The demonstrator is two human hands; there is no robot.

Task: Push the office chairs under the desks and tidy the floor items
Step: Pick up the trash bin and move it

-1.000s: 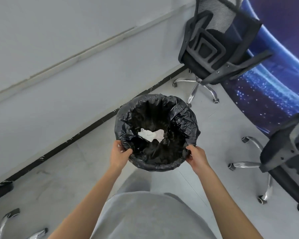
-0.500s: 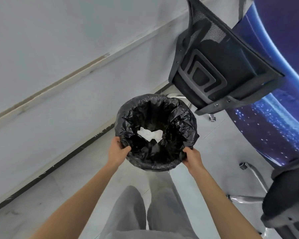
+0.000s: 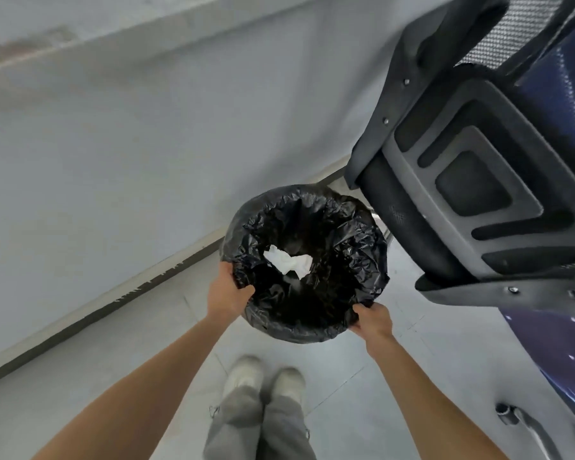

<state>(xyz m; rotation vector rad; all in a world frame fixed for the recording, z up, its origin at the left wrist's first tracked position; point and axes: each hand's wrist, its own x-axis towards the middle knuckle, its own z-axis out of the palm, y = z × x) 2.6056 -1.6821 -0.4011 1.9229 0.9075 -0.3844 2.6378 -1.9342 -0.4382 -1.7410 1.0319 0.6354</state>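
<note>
A round trash bin lined with a black plastic bag [image 3: 359,234] is held in front of me above the floor. My left hand [image 3: 228,293] grips its near-left rim and my right hand [image 3: 372,318] grips its near-right rim. A crumpled white paper [image 3: 289,262] lies inside the bag. A black mesh office chair [image 3: 472,180] stands close on the right, its back towards me and just beyond the bin.
A grey wall with a dark baseboard [image 3: 120,300] runs along the left. A blue starry panel [image 3: 565,356] stands on the right behind the chair. A chrome chair leg with a caster [image 3: 525,423] shows at the lower right. My shoes [image 3: 263,380] stand on the grey tiled floor.
I have walked forward with the bin in both hands. The mesh chair has come much closer and now fills the upper right. The second chair on the right has left the view.
</note>
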